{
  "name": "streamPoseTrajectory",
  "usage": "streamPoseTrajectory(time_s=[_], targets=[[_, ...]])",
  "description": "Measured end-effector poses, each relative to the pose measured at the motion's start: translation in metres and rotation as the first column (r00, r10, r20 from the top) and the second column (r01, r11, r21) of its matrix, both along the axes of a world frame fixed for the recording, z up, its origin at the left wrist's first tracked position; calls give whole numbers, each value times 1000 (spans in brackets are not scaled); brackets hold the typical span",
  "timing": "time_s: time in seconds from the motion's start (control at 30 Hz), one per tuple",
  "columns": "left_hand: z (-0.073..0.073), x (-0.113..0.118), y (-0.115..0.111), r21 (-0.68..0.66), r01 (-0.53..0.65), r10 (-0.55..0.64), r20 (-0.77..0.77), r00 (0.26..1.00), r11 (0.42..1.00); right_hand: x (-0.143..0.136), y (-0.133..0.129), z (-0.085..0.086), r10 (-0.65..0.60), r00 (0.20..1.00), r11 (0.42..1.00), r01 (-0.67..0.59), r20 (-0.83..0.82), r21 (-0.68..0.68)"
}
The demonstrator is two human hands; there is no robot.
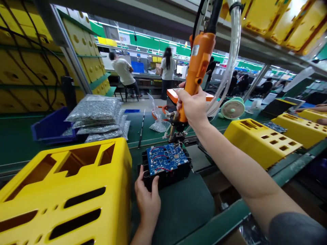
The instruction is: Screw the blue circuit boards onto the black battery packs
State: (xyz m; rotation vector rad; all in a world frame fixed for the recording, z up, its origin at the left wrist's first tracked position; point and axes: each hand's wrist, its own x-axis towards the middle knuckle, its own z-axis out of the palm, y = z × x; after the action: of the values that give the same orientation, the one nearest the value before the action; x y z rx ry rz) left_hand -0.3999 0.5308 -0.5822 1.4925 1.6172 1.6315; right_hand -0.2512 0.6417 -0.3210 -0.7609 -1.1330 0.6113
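My right hand (192, 103) is wrapped round an orange electric screwdriver (198, 64) that hangs from above with a clear hose beside it. Its tip points down at the far right corner of a blue circuit board (166, 157); whether it touches a screw I cannot tell. The board, with red wires across it, sits on a black housing (163, 180). At the near left corner of that housing, my left hand (148, 194) grips it between thumb and fingers. A large yellow casing with slots (117, 190) lies left of my left hand.
Bags of small metal parts (95, 110) are stacked by a blue bin (51, 127). Behind the board lie a thin black rod (141, 129) and a small bag of screws (158, 126). More yellow casings (260, 139) and a green fan (232, 109) stand to the right. People are in the background.
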Motion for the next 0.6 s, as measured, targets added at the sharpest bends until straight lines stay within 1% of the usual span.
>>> streamPoseTrajectory(time_s=[0.37,0.6], targets=[[0,0,-1,1,-5,5,-14,1000,1000,0,-1,-6,7,1000,1000,-7,-13,-27],[-1,1,-1,-6,0,0,-11,1000,1000,-2,0,-8,37,999,999,-37,-27,-28]])
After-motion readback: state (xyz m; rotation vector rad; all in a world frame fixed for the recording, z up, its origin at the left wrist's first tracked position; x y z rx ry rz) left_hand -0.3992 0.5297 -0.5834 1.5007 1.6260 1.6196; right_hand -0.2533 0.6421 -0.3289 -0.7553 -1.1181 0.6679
